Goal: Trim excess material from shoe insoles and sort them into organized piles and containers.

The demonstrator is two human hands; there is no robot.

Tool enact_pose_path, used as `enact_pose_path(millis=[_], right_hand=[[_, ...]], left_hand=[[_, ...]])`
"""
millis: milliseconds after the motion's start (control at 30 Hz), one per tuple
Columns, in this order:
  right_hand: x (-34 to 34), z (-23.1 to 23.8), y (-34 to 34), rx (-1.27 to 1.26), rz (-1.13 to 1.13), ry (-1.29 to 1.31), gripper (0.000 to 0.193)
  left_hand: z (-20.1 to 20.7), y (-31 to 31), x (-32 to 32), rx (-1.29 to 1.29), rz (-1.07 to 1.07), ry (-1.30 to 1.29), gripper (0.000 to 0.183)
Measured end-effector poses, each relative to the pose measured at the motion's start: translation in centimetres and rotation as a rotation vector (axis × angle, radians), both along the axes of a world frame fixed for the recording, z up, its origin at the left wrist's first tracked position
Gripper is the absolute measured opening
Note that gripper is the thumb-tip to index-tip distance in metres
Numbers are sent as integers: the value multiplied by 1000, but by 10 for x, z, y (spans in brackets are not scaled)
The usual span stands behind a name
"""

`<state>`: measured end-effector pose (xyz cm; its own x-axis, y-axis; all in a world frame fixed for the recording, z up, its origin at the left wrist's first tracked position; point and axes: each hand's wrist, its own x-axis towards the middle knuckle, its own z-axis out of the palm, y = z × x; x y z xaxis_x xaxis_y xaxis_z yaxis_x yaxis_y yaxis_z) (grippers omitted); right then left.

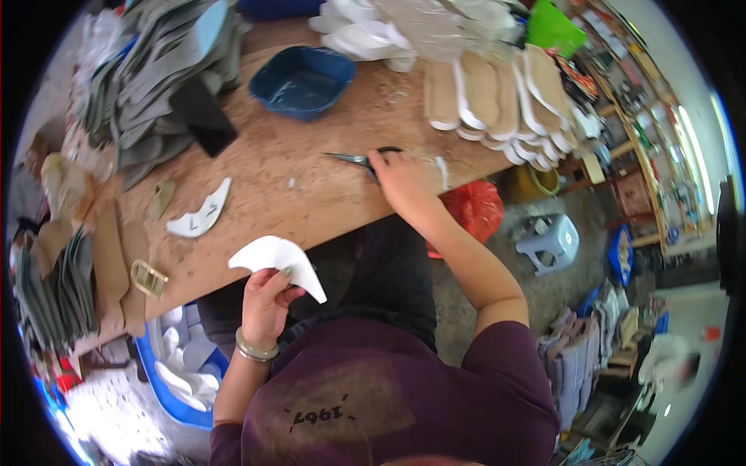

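Note:
In my left hand [266, 303] is a white curved piece [278, 255], wing-shaped and perhaps more than one layer, pinched between thumb and fingers in front of the table's near edge. My right hand [400, 180] is on the dark handles of a pair of scissors [351, 158]. The blades point left, low over the wooden tabletop, and my fingers partly hide the handles. A similar white crescent piece [203, 213] with dark marks lies on the table to the left of my left hand.
A blue bowl [270, 95] and a black phone [203, 120] are on the table [272, 175]. Grey sheets [148, 97] are heaped far left, beige-and-white insoles [483, 89] far right. A blue bin [155, 384] stands low left; a red bag [475, 211] and stool [550, 239] are right.

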<state>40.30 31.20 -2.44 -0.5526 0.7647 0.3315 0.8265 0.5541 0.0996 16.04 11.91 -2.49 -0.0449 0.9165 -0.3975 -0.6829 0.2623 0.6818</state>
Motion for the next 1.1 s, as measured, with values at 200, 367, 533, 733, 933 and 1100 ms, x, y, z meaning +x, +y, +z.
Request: enact_pose_path(millis=[200,367,533,733,933,1100], right_hand=[[14,29,-14,-120,-53,234,34],[6,31,-71,-687,-27,1226,46],[-21,0,-127,-973,203,1784,60],[-15,37,-158,-795,94,1476,51],[-16,55,-127,-1213,272,1315,56],[-84,70,-111,-1331,547,1139,57]], left_hand=[[-13,0,14,9,28,35,19],[-15,2,30,124,70,137,18],[-27,15,54,287,-22,188,20],[-23,-3,52,454,-123,346,36],[28,-6,-7,426,-276,13,70],[86,-41,-59,394,-518,140,62]])
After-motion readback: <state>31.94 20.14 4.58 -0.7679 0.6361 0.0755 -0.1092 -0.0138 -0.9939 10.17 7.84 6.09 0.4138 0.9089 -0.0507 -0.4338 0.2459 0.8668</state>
